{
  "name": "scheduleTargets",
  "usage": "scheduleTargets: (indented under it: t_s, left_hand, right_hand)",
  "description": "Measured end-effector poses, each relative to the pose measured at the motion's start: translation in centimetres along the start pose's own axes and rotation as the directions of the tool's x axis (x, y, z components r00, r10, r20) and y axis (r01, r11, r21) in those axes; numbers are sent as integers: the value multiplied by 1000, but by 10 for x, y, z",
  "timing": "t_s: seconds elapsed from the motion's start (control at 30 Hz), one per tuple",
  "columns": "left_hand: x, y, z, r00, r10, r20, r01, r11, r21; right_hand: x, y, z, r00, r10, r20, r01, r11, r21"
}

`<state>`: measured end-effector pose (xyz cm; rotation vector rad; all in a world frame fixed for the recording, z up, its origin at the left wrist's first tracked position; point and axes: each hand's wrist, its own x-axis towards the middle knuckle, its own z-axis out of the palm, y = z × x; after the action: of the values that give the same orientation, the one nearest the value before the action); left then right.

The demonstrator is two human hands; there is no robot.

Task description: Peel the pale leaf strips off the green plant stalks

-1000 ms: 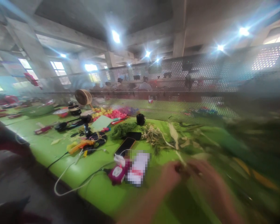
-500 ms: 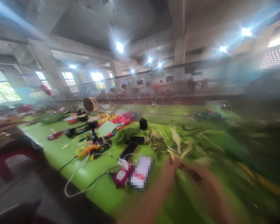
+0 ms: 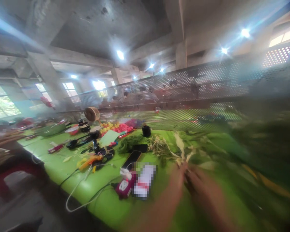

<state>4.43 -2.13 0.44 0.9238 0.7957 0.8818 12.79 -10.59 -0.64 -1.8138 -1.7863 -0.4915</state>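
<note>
Close together over the green table (image 3: pixel 106 199), my two hands meet at the base of a spray of pale, cream-green artificial leaves (image 3: pixel 180 145). My left hand (image 3: pixel 178 176) pinches the leaves low down, and they fan upward from its fingertips. Right beside it, my right hand (image 3: pixel 199 183) is closed at the same base, its fingers curled and partly blurred. Whatever stem lies between the hands is hidden. Behind the leaves rests a bunch of small pale sprigs (image 3: pixel 157 145). Blurred green foliage (image 3: pixel 241 161) spreads to the right.
A blurred-out phone screen (image 3: pixel 144 181), a purple box (image 3: pixel 124 187) with a white cable, and a dark phone (image 3: pixel 131 159) lie left of my hands. Further left are an orange-yellow glue gun (image 3: pixel 89 161) and pink petals (image 3: pixel 124 128). A perforated panel (image 3: pixel 159 109) runs behind. Another person's arm (image 3: pixel 2 141) is at far left.
The view has shifted slightly, so the table things sit a little further left and lower. My right hand has drawn in and turned more upright beside my left hand; the leaves stay held.
</note>
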Motion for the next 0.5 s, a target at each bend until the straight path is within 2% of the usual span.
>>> scheduleTargets:
  t_s: [0.17, 0.33, 0.5]
  left_hand:
    - [-4, -3, 4, 998, -50, 22, 53, 988, -148]
    - [-2, -7, 2, 992, -121, -22, 118, 987, -112]
    - [-4, -11, 1, 992, -114, -46, 109, 990, -94]
  right_hand:
    - [0, 8, 8, 1000, -3, -23, 2, 1000, -30]
    - [-1, 9, 12, 999, 5, -36, -6, 999, -44]
    - [-1, 1, 7, 1000, 2, -12, -3, 995, -103]
